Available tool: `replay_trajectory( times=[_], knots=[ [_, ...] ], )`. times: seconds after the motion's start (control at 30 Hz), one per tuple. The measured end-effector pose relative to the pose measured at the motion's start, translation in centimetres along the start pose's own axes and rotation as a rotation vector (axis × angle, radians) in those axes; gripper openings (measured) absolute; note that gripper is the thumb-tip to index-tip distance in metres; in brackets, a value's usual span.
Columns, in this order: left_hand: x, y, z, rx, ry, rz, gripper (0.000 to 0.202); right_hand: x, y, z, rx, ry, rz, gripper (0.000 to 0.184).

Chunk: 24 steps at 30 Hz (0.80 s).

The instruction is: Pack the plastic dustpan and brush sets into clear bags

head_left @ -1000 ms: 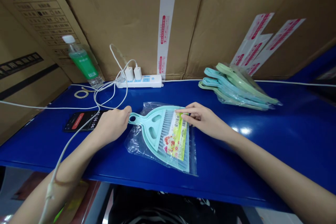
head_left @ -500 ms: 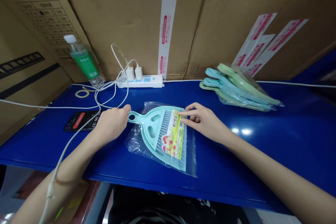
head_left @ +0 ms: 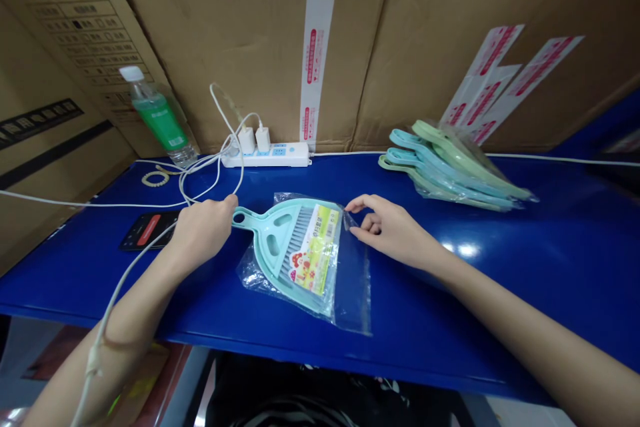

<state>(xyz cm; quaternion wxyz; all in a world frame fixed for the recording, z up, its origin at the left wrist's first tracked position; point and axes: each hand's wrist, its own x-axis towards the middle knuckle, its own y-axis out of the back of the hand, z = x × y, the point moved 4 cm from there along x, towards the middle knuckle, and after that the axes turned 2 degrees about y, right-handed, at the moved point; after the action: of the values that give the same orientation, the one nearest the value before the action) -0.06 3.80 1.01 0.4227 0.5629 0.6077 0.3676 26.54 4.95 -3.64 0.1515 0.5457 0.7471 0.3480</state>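
At frame centre my left hand (head_left: 204,232) grips the dustpan (head_left: 287,237), long axis pointing rightward to my right hand (head_left: 387,228), pinching the bag (head_left: 353,297).

The left grip (head_left: 206,230) holds the blue dustpan (head_left: 273,245) by its handle. Most of the dustpan is in a clear bag (head_left: 354,300). A brush (head_left: 295,243) lies on it, under a bright label (head_left: 319,247). The right grip (head_left: 387,230) pinches the bag's edge near its far corner. A phone (head_left: 145,232) is beside the left grip. Further back on the blue surface (head_left: 425,327) are a bottle (head_left: 160,121), a power strip (head_left: 287,156) and a green and blue pile (head_left: 450,167). Brown cardboard (head_left: 430,47) stands behind.
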Motion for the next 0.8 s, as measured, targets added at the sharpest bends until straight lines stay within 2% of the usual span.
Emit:
replay_trajectory(
  times=[0.13,0.23,0.3,0.37,0.4,0.47,0.53,0.67,0.8],
  knots=[
    [-0.1,0.1,0.0,0.007,0.012,0.054,0.033,-0.1,-0.2,-0.3,-0.121,0.023,0.014,0.025],
    [-0.5,0.5,0.3,-0.041,0.009,0.236,0.03,-0.3,-0.4,-0.6,-0.215,0.081,0.064,0.027],
    [-1.0,0.7,1.0,-0.142,-0.138,0.39,0.03,-0.4,-0.5,-0.7,-0.305,0.107,0.085,0.026],
    [-2.1,0.9,2.4,-0.283,-0.453,0.484,0.031,-0.5,-0.5,-0.7,-0.407,0.119,0.092,0.028],
    [-2.7,0.8,3.2,-0.352,-0.639,0.492,0.032,-0.5,-0.5,-0.7,-0.451,0.121,0.096,0.03],
    [-4.0,0.6,4.5,-0.464,-0.958,0.434,0.034,-0.5,-0.4,-0.6,-0.507,0.121,0.105,0.034],
    [-4.9,0.3,5.3,-0.528,-1.136,0.358,0.04,-0.4,-0.3,-0.5,-0.521,0.113,0.103,0.035],
    [-5.2,-0.1,5.8,-0.521,-1.202,0.354,0.024,0.1,-0.1,-0.4,-0.509,0.06,0.054,0.034],
    [-5.1,0.0,5.5,-0.504,-1.219,0.372,0.025,0.0,0.3,-0.8,-0.538,-0.007,-0.035,0.033]
  ],
)
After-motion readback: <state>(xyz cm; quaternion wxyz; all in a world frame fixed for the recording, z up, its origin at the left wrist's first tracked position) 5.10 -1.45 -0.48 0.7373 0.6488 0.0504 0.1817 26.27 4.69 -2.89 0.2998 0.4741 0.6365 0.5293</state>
